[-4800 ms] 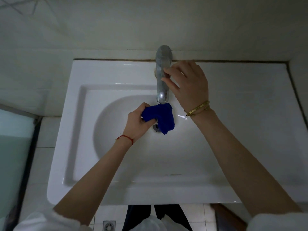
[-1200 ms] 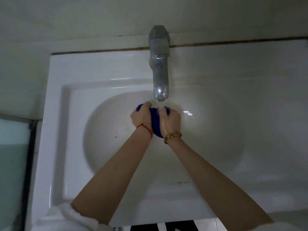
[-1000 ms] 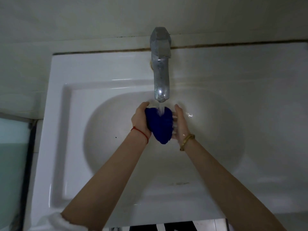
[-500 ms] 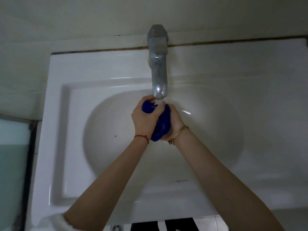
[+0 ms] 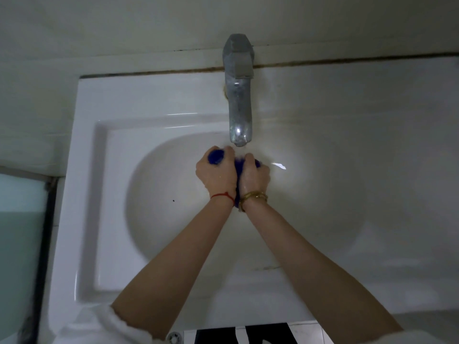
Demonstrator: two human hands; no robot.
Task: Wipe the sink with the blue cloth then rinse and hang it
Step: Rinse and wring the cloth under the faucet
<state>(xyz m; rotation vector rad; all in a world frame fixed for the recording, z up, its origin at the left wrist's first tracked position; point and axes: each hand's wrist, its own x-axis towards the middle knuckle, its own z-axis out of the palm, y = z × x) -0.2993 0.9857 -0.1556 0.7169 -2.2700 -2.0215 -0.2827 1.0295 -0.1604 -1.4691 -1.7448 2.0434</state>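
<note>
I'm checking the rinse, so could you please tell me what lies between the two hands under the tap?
In the head view, the bunched blue cloth lies between the left hand and right hand, both gripping it just below the tap.

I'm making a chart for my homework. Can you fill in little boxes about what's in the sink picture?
place: white ceramic sink
tap: grey metal faucet, water running from its spout
cloth: bunched dark blue cloth, under the spout
left hand: grips the cloth, red string on wrist
right hand: grips the cloth, gold bracelet on wrist
step: rinsing; cloth not yet hung
</note>
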